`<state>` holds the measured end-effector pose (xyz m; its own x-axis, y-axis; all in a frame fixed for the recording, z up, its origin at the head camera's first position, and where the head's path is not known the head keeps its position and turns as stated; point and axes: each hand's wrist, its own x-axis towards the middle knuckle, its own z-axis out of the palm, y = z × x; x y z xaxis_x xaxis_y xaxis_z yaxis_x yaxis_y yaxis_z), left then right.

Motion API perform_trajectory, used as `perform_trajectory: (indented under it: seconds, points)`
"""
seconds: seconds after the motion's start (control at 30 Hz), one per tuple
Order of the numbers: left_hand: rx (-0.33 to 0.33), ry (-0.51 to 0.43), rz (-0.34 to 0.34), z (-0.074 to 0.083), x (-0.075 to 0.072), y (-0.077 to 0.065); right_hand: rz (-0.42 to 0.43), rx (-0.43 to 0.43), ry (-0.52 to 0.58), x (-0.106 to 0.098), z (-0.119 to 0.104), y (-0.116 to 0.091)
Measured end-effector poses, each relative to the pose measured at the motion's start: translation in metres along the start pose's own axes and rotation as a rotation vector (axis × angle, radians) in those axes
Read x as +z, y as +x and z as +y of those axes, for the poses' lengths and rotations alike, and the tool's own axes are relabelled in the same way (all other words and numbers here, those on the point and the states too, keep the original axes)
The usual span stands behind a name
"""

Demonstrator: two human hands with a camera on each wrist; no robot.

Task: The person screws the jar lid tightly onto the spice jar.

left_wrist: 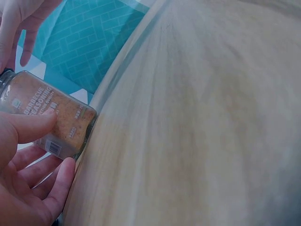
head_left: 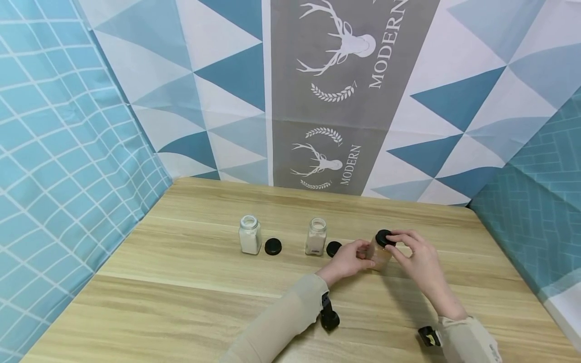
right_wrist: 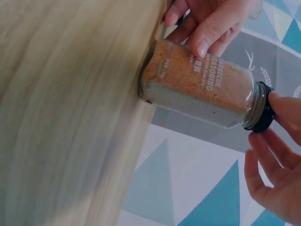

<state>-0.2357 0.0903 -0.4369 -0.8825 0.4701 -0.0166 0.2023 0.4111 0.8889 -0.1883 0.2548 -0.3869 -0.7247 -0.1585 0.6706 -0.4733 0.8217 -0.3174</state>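
Pale wood-grain bench (head_left: pixel 181 312) here. Head cam has the seasoning jar (head_left: pixel 379 257) at 4 o'clock from centre, left hand (head_left: pixel 347 258) gripping it from its 9 o'clock side, two lidless jars (head_left: pixel 250 242) farther that way. Left wrist: jar at 9 o'clock, speckled orangey-brown powder (left_wrist: pixel 75 125), white "BARBECUE SEASONING" print (left_wrist: pixel 38 100), barcode (left_wrist: pixel 53 148). Right wrist: clear squarish glass, black lid (right_wrist: pixel 264 112) toward 4 o'clock, right hand's (right_wrist: pixel 277 174) fingers (right_wrist: pixel 267 153) pinching it.
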Motion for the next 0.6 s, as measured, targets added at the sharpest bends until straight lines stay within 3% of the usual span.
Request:
perform_trajectory:
  seconds: [0.43, 0.6]
  points:
    - [0.011, -0.021, 0.001, -0.0024, -0.0002, 0.0013, -0.069, 0.038, 0.069, 0.0068, -0.0001, 0.0017]
    - [0.030, -0.012, 0.002, -0.0006, -0.0023, -0.0006, -0.073, 0.038, 0.046, 0.0042, -0.0014, -0.0014]
